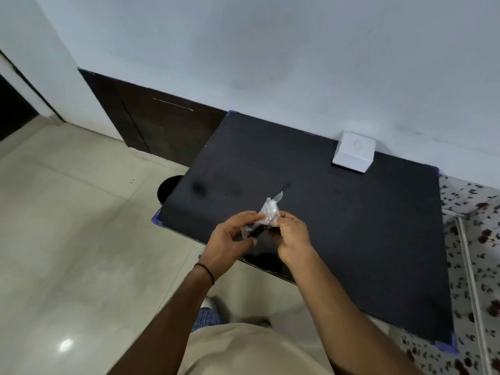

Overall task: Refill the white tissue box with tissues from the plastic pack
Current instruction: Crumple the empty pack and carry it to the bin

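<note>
Fingers (250, 217) of the left hand (228, 243) pinched the left side of a crumpled clear plastic pack (267, 212), while the right hand (293, 236) clenched its right side, thumb and forefinger closed on the film. Both hands held the pack just above the near left part of a black counter (338, 226), not resting on it. One twisted corner of the film stood up and away from the hands; the lower part of the pack, between the palms, looked dark, and its contents could not be told. A thin dark band (207, 270) circled the left wrist. Below the forearms, a beige garment (243, 350) filled the bottom of the view. Pale glossy floor tiles (67, 226) lay to the left of the counter, and a floral-patterned cloth (484, 239) lay to its right. Blue tape marked the counter's corners. Farther back, the white tissue box (351, 154) stood at the far right edge of the counter, touching the white wall (270, 50), its oval opening facing upward, well apart from the hands. A dark wooden panel (151, 123) ran along the base of the wall at left.
</note>
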